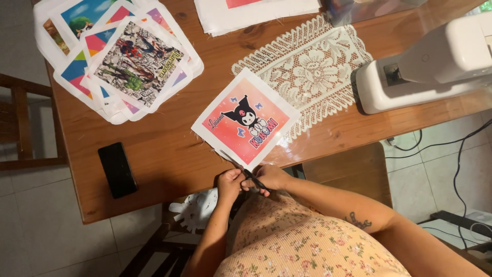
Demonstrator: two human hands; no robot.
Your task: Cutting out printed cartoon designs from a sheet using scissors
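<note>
At the near edge of the wooden table [169, 154], both hands meet over a pair of scissors [246, 172]. The right hand [271, 177] is curled around the dark handles, and the left hand [229, 183] is closed against them from the other side; how tightly its fingers grip cannot be told. The blades point up and away toward the lower edge of a white fabric square [246, 119] printed with a pink cartoon picture, which lies flat on the table, partly overlapping a lace runner [312, 66]. A black phone [118, 169] rests to the left, a stack of printed squares [118, 56] lies beyond it, and a white sewing machine [430, 66] stands to the right.
</note>
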